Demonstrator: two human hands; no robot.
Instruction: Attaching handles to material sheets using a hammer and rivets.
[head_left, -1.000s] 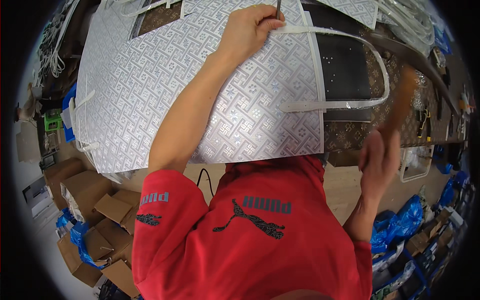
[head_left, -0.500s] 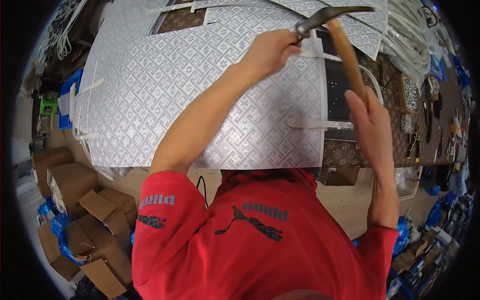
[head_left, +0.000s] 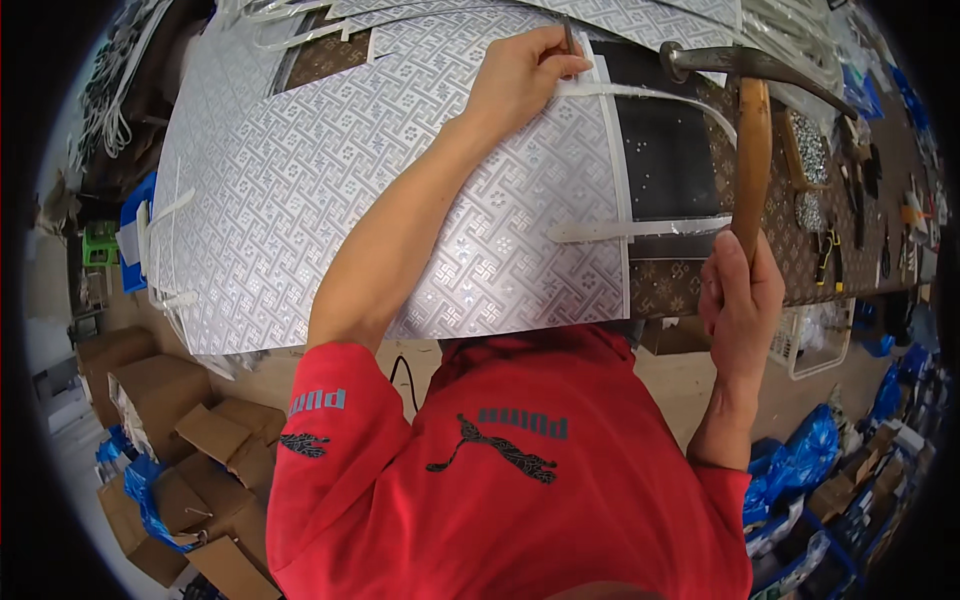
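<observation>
My left hand is closed around a thin metal punch, held upright near the far right edge of a silvery patterned sheet. A white strap runs from beside that hand over a black board. My right hand grips a claw hammer by its wooden handle, with the metal head raised to the right of the punch and apart from it. Nearer to me, a second white strap crosses the sheet's right edge. The punch's tip is hidden by my fingers.
Small metal studs fill a tray on the brown patterned tablecloth at right, with hand tools beside it. Bundled clear strips lie at the far right. Cardboard boxes stand lower left; blue plastic bags lie lower right.
The hammer has swung away from the punch, to the right and toward me. My left hand still holds the punch at the sheet's edge. The whole view has shifted slightly.
</observation>
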